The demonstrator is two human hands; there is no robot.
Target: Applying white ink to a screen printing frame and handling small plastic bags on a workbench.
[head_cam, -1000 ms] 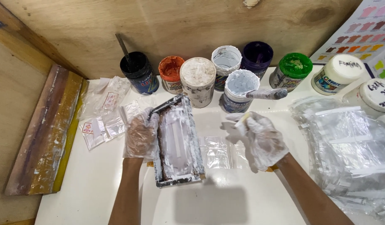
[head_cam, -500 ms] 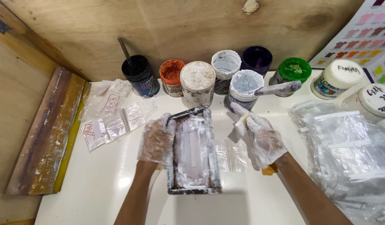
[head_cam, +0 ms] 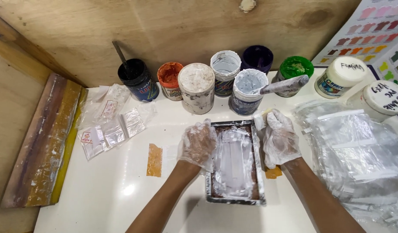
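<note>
Item 1: small rectangular metal-framed printing screen [head_cam: 235, 166], mesh smeared with white ink, lying flat on the white surface [head_cam: 108, 198], just in front of the row of pots. Both hands are pressing on its far end.

Item 2: left hand [head_cam: 198, 144], in a thin clear plastic glove, resting on the frame's left rail near the far corner; fingers are curling loosely over the edge, holding nothing else.

Item 3: right hand [head_cam: 280, 139], gloved alike, bearing on the right rail; fingers are closing around a small pale object [head_cam: 260, 121] at the far right corner, its kind too unclear to tell.

Progress, as judged: the screen is already seated and white ink is already covering most of the mesh; whether anything lies beneath it cannot be seen. No fresh print is showing, and lifting the frame appears not yet done.

Item 4: 9 ink pots along the plywood wall, among them a white-ink pot with a coated spatula [head_cam: 284, 85] resting across it.

Item 5: pile of clear plastic pouches [head_cam: 358, 159] at right; a few more pouches [head_cam: 110, 127] at left.

Item 6: wooden squeegee with yellow blade [head_cam: 43, 142] at far left.

Item 7: 2 strips of tan tape [head_cam: 154, 160] on the surface beside the frame.
</note>
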